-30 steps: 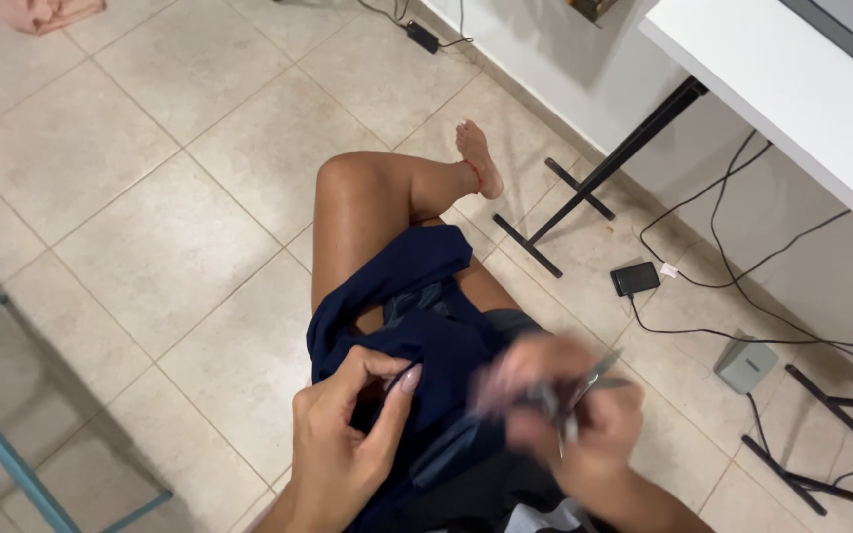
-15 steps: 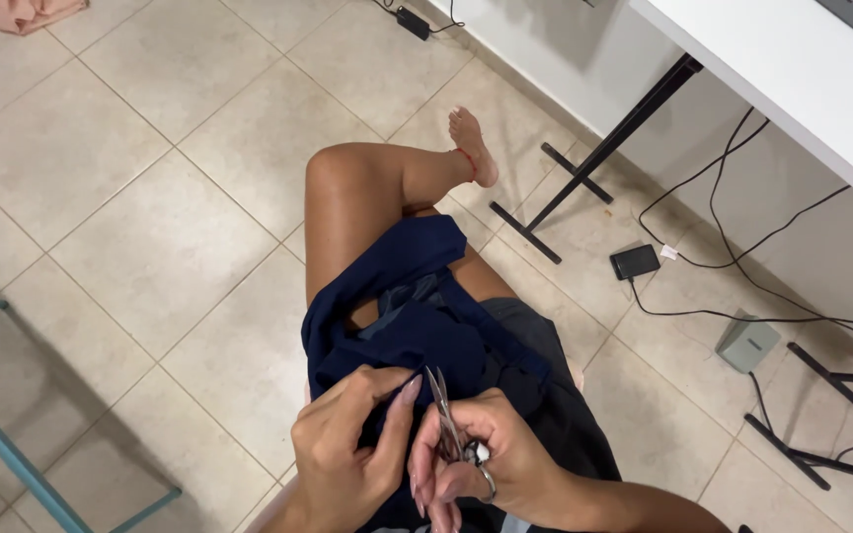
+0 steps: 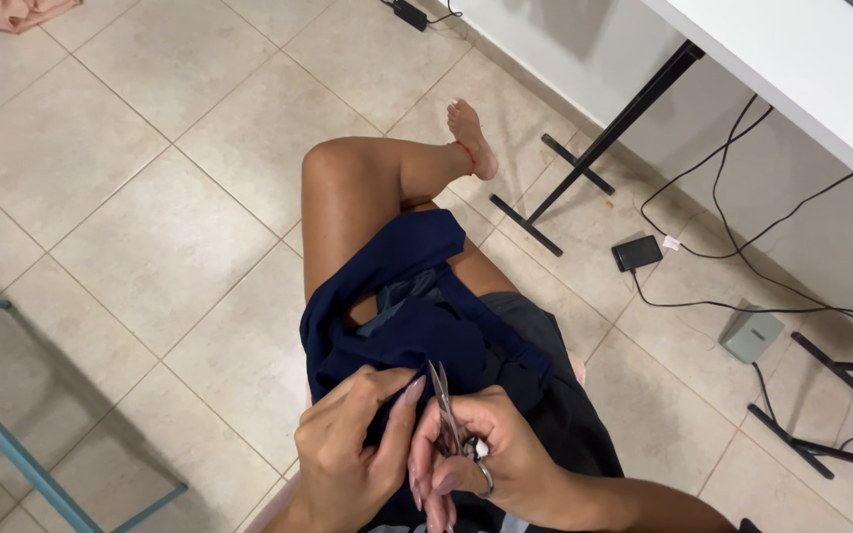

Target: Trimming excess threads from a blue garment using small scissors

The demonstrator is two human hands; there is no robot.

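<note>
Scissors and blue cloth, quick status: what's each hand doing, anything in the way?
Left hand pinching navy cloth on the lap. Right hand gripping small scissors, blades shut, tips up at the cloth. Nothing between blades and cloth.

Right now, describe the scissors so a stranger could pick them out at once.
Start at the navy blue garment draped over the person's lap. At its near edge, the right hand holds small metal scissors, blades pointing up beside the left hand. They are the only shiny thing there.

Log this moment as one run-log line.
left hand: pinching navy fabric on lap | right hand: holding small scissors, blades up by fabric | floor: tiled
</note>
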